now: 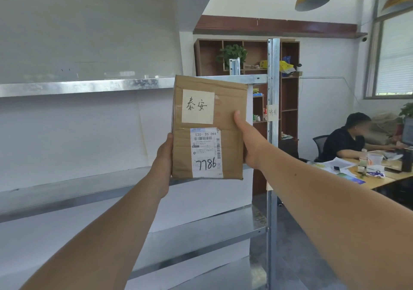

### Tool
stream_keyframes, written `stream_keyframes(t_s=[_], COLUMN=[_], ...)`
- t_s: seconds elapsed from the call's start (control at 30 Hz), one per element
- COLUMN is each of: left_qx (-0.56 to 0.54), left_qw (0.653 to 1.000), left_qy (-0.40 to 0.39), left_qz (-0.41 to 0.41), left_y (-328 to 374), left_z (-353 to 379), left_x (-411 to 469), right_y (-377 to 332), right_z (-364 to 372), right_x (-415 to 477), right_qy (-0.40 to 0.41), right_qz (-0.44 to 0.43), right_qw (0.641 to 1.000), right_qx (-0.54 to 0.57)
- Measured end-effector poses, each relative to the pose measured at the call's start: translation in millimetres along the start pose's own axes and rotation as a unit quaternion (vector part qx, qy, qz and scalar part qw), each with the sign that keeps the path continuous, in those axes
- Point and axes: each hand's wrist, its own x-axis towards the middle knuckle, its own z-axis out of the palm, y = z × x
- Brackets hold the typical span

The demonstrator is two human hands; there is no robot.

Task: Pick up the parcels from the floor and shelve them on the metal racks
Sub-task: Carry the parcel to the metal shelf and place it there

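Observation:
A brown cardboard parcel (228, 115) with a cream handwritten note and a white shipping label marked 7786 is held upright in front of the metal rack (73, 87). My left hand (164, 155) grips its lower left edge. My right hand (247, 139) holds its right edge, thumb on the front face. The parcel's bottom edge hangs level with the rack's middle shelf (67, 191), near the rack's right end. Its top reaches the upper shelf's height.
The rack's right upright post (273, 119) carries a small handwritten tag. A wooden bookcase (288, 101) with a plant stands behind it. At the right a person in black sits at a cluttered desk (377, 178). Yellow lamps hang above.

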Motion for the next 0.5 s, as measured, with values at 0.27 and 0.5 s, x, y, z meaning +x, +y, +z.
stream_keyframes(t_s=[0.27, 0.5], left_qx=[-0.102, -0.192], left_qw=[0.985, 0.974], left_qy=[-0.085, -0.118], left_qz=[0.111, 0.010], left_y=[5.6, -6.4], left_z=[-5.8, -0.1], left_x=[11.6, 16.3], right_y=[7.0, 18.0], right_z=[-23.0, -18.3], right_x=[6.2, 11.2], right_qy=[-0.011, -0.023], right_qz=[0.009, -0.038], right_qw=[0.999, 0.999], right_qx=[0.045, 0.031])
